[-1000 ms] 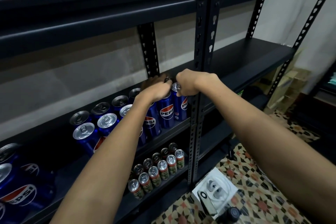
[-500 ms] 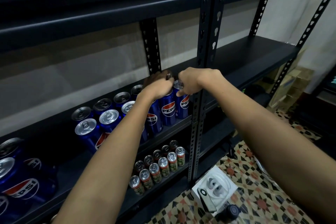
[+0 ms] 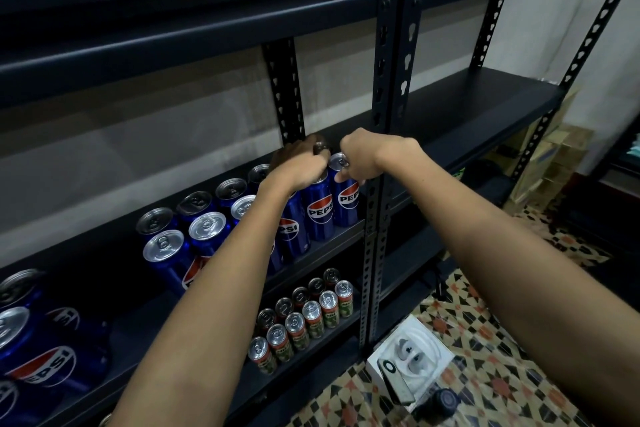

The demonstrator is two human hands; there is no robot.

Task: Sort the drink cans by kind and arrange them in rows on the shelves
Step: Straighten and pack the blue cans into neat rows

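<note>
Now both hands are seen at the right end of the Pepsi row [image 3: 249, 218] on the middle shelf [image 3: 467, 107], just beside the upright post [image 3: 375, 218]. The left hand [image 3: 298, 170] is laid over the top of the second can [image 3: 320, 208], with the fingers curled down around its rim. The right hand [image 3: 363, 158] is curled on the end can [image 3: 346, 198]; its thumb is pressed on the can's side under the rim, and the other fingers are probably wrapped behind, though they are hidden by the knuckles.

Both cans stand upright, with the long axis vertical, and they appear to touch each other side by side. Each can lies directly below its hand, so neither hand needs to reach further; the right hand is the nearer one to the end of the row and to the post. It is judged that the cans are being pressed together and squared into line, so the coming move would be a small push along the row, towards the left.

On the lower shelf, green cans [image 3: 304, 319] are already set in two rows.
</note>
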